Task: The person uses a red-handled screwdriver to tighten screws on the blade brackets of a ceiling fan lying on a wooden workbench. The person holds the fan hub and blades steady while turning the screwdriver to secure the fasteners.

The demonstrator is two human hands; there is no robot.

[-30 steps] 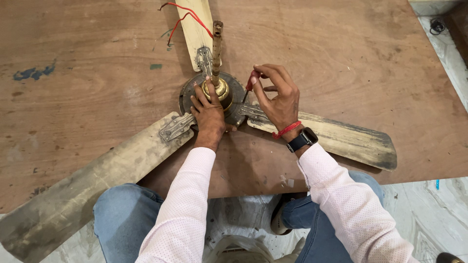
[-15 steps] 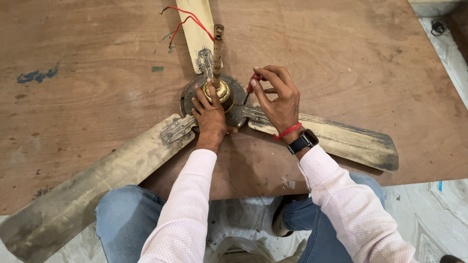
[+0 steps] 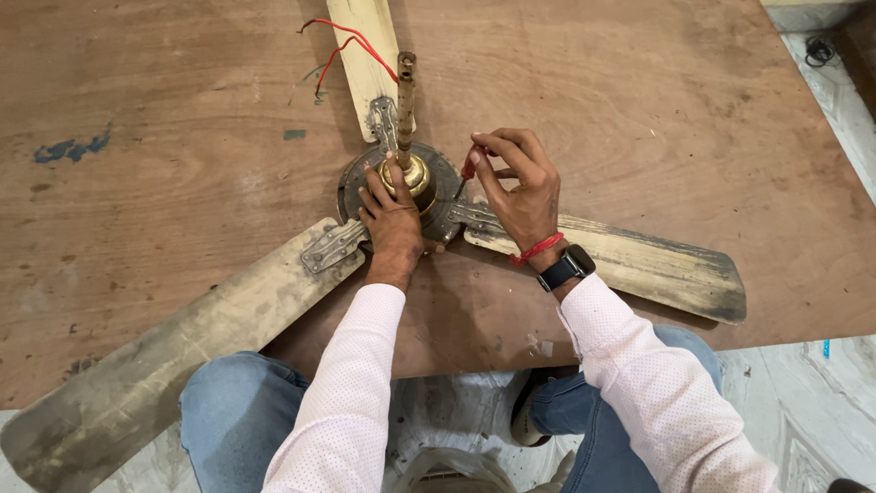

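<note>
The left hand point(image 3: 394, 217) rests flat on the ceiling fan's motor hub point(image 3: 401, 187), fingers against its brass centre. The right hand point(image 3: 520, 187) pinches what looks like a red-handled screwdriver point(image 3: 467, 171), tip on the hub, fan lying on the plywood board point(image 3: 182, 137).

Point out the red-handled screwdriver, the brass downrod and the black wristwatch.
red-handled screwdriver point(image 3: 468, 170), head view, on its red handle.
brass downrod point(image 3: 405, 105), head view, mid-shaft.
black wristwatch point(image 3: 568, 267), head view, on its face.
</note>
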